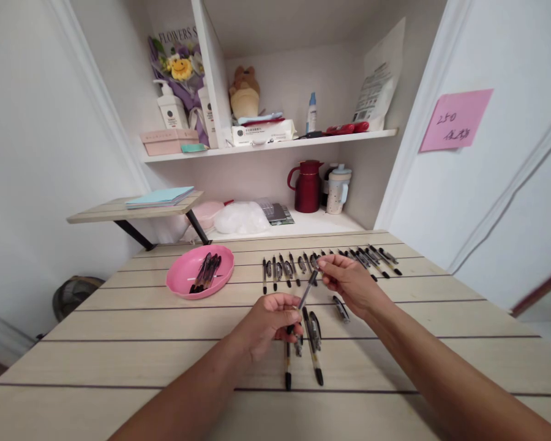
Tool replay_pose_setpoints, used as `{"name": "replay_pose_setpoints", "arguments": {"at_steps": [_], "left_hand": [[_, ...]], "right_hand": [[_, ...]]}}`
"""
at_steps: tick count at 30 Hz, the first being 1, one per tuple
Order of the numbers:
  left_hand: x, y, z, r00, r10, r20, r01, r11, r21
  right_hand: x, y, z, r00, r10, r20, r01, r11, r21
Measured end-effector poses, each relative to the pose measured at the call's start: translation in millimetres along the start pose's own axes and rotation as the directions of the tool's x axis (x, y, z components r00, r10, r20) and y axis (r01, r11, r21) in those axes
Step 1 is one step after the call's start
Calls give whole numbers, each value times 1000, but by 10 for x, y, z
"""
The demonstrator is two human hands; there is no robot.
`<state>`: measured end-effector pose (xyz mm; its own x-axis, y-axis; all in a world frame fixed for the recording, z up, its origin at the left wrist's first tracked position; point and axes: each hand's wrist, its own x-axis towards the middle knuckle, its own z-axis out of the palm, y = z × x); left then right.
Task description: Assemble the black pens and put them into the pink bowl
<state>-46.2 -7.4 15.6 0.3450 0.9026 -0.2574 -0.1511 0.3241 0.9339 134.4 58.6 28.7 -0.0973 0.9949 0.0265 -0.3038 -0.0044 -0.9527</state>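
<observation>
My left hand [273, 321] is closed on a slim pen [307, 290], held tilted above the table with its dark end pointing up and right. Just past that end is my right hand [346, 278], thumb and fingertips pinched together; whatever they hold is too small to make out. Below my left hand lie uncapped pens [313, 349] with black ends, with a loose pen cap [315, 331] beside one. Another cap [341, 309] rests under my right wrist. Behind my hands runs a row of pens and caps [275, 274], partly hidden by my right hand.
A pink scalloped dish [174, 283] holding several pens stands at the left on the slatted table [133, 352]. Behind it is a small raised shelf [101, 211] with blue paper. A red jug [307, 187] and a cup [338, 191] stand in the back cubby.
</observation>
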Motion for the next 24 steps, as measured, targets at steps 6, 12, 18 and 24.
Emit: {"name": "replay_pose_setpoints", "arguments": {"at_steps": [6,12,18,24], "left_hand": [[150,70,30,982,122,-147,-117,992,42],[185,-84,60,978,138,-154,-132,990,48],[195,-176,92,916,313,-251,-258,939,229],[209,-183,91,937,278,-213,-238,951,195]], "right_hand": [[110,-87,123,1000,-28,-1,28,1000,6],[107,58,95,997,15,70,-20,997,69],[109,159,53,993,49,108,-54,997,49],[50,96,53,986,34,160,-43,998,56]]}}
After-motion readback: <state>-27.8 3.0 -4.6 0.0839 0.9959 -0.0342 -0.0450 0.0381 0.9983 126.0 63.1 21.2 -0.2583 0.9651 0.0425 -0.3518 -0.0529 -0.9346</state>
